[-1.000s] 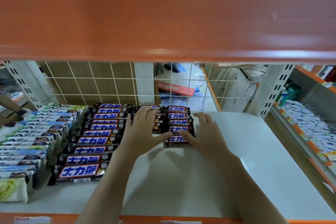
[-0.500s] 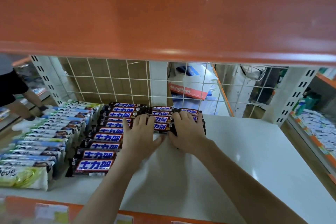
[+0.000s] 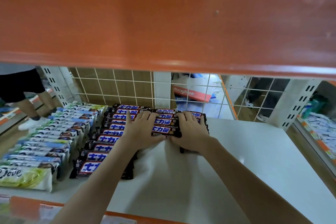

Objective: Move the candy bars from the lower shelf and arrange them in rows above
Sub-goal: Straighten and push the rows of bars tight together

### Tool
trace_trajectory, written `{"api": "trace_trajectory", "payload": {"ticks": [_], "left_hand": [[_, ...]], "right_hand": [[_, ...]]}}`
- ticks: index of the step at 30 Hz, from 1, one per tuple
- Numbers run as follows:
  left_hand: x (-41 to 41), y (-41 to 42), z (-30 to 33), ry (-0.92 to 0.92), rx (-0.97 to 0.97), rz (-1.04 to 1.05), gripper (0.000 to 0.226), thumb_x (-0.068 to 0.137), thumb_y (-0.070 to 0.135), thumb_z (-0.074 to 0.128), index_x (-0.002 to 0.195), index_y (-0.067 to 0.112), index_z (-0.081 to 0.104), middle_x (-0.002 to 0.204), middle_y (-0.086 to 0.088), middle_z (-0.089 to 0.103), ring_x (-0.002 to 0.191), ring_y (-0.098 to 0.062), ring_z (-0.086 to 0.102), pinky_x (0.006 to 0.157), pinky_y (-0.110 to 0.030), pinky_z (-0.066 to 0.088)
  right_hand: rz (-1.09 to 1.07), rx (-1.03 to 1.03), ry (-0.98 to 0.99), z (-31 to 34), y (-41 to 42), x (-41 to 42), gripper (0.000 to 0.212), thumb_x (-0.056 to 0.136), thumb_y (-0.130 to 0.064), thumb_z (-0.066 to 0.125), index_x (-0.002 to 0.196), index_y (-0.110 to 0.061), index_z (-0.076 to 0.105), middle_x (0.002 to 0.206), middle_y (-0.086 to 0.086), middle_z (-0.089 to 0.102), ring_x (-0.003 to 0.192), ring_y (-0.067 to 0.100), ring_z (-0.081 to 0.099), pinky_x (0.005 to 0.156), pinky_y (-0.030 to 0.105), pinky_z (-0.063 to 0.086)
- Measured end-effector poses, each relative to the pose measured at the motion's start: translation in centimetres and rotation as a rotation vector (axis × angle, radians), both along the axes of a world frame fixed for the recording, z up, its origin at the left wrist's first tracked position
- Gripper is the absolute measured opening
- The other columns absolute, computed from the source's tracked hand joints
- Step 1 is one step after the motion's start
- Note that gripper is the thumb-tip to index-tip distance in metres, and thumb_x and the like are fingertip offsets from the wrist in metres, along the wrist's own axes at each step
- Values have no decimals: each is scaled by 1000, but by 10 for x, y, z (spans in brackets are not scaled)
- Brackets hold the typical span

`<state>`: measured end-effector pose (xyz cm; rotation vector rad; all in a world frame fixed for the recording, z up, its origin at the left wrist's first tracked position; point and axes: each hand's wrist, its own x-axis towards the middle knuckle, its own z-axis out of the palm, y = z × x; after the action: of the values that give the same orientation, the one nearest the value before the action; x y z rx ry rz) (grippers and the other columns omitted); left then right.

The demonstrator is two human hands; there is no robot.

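Head view: a person's left hand (image 3: pixel 141 131) and right hand (image 3: pixel 190 132) are pressing flat, fingers extended and grasping nothing, on a short second row of candy bars (image 3: pixel 164 122) far back on the white shelf (image 3: pixel 245 160), right of a full row (image 3: pixel 101 143). The squaring-up step looks under way; next likely calls for fetching more bars.

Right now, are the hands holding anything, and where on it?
Both hands, left and right, press the short stack of bars: fingers flat on top, thumbs at its near edge. No closed grip shows.
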<state>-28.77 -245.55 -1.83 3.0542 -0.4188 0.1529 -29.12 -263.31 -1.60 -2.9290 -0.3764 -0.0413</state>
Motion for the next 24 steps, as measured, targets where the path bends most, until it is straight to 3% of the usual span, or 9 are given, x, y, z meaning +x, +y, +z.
{"api": "trace_trajectory", "payload": {"ticks": [5, 9, 14, 19, 24], "left_hand": [[-4, 0, -3, -36, 32, -3, 79, 81, 70, 41, 143, 24, 22, 146, 5, 28, 138, -15, 21, 109, -62, -1], [0, 0, 2, -15, 39, -23, 83, 79, 72, 42, 143, 23, 21, 147, 3, 26, 139, -17, 19, 108, -64, -3], [18, 3, 5, 73, 44, -143, 93, 78, 72, 46, 148, 27, 5, 155, 7, 7, 144, -15, 1, 108, -62, -6], [27, 12, 0, 92, 28, -180, 108, 56, 87, 20, 147, 28, 13, 153, 10, 18, 141, -10, 15, 107, -62, -10], [27, 14, 1, 102, -8, -177, 109, 52, 86, 21, 144, 29, 19, 150, 10, 24, 138, -9, 21, 106, -63, -9]], "right_hand": [[-22, 16, -33, -15, -2, -5, 81, 85, -61, 45, 146, -16, 19, 153, 2, 21, 144, 21, 13, 117, 52, 3], [-28, 15, -42, -14, -1, -4, 83, 84, -63, 47, 147, -16, 17, 152, 1, 21, 144, 20, 13, 116, 55, 4], [47, -39, 5, -4, 3, 9, 90, 82, -61, 52, 149, -19, 9, 156, -1, 12, 145, 20, 5, 113, 61, 3], [63, -46, 72, -1, 6, 12, 86, 83, -60, 51, 148, -21, 11, 154, 0, 17, 144, 20, 11, 113, 62, 0], [72, -44, 63, 0, 7, 10, 85, 84, -59, 51, 148, -20, 12, 152, 2, 19, 142, 22, 15, 112, 60, 0]]}}
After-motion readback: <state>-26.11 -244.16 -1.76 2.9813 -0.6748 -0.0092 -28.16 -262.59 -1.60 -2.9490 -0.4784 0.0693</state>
